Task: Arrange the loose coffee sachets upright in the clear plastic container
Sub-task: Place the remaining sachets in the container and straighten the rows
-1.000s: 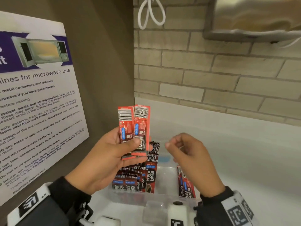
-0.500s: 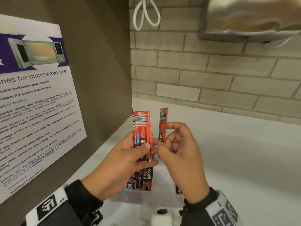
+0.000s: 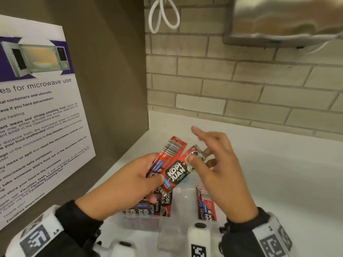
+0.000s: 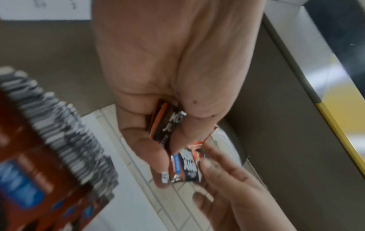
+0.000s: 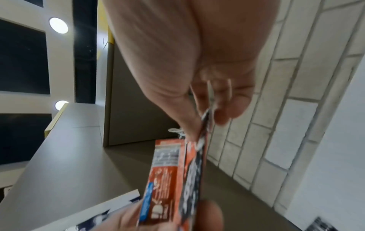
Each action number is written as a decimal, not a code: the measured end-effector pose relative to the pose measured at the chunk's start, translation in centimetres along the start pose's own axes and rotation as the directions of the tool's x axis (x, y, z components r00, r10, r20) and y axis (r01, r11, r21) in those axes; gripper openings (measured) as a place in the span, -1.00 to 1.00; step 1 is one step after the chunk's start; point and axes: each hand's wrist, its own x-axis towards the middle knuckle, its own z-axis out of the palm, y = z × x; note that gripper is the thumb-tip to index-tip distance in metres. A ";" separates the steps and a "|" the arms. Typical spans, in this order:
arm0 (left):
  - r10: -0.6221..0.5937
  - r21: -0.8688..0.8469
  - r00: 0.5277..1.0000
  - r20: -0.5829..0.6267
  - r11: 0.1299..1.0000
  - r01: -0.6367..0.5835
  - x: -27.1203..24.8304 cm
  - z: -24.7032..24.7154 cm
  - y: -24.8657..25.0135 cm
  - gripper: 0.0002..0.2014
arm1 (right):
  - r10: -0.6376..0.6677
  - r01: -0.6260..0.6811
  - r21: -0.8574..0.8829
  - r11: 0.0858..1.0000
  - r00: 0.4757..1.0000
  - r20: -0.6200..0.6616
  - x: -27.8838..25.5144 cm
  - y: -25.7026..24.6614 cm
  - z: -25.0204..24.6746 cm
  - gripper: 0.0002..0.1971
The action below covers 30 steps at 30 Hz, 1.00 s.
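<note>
My left hand [image 3: 141, 179] grips a small bunch of red coffee sachets [image 3: 168, 156] above the clear plastic container [image 3: 185, 197], thumb across their fronts. My right hand [image 3: 207, 160] pinches the top end of one sachet [image 3: 177, 173] whose black label faces up; its lower end lies under my left thumb, and the index finger sticks out. The left wrist view shows the same sachets [image 4: 168, 125] in my left fingers. The right wrist view shows the pinched sachet [image 5: 194, 171] edge-on. In the container, sachets stand upright in a left row [image 3: 148, 208] and a right group [image 3: 206, 204].
A white counter [image 3: 269, 173] runs to the right, backed by a brick wall [image 3: 241, 86]. A brown side panel with a microwave-use poster [image 3: 37, 117] stands close on the left. A steel dispenser [image 3: 278, 19] hangs at the upper right.
My right hand took one sachet from the bunch, turned it label-up and tilted it back against the bunch. Both hands have dropped lower toward the container.
</note>
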 end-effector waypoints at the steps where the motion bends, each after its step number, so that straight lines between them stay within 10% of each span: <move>1: 0.011 0.006 1.000 0.007 1.000 -0.011 0.0 -0.2 0.2 -0.78 | 0.014 -0.014 0.001 1.000 0.999 0.033 0.1 0.1 -0.3 -0.59; 8: 0.166 -0.093 0.926 -0.339 0.974 -0.208 1.3 -1.5 0.9 -0.88 | 0.176 -0.176 0.257 0.950 0.984 0.024 0.1 0.2 0.1 -0.84; 13: 0.323 0.198 0.929 -0.182 0.937 -0.287 1.9 -0.4 1.4 -0.78 | 0.120 -0.118 -0.024 0.993 0.984 0.135 -0.4 -0.2 1.0 -0.80; 20: 0.077 -0.243 0.899 -0.432 0.949 -0.199 1.4 -2.5 0.2 -0.96 | 0.277 -0.228 -0.203 0.952 0.926 0.258 -0.3 2.2 1.5 -0.77; 30: -0.113 -0.522 0.939 -0.326 0.849 -0.079 0.2 -3.2 -0.1 -0.83 | 0.405 -0.207 -0.455 0.866 0.825 0.394 -1.3 4.4 5.3 -0.73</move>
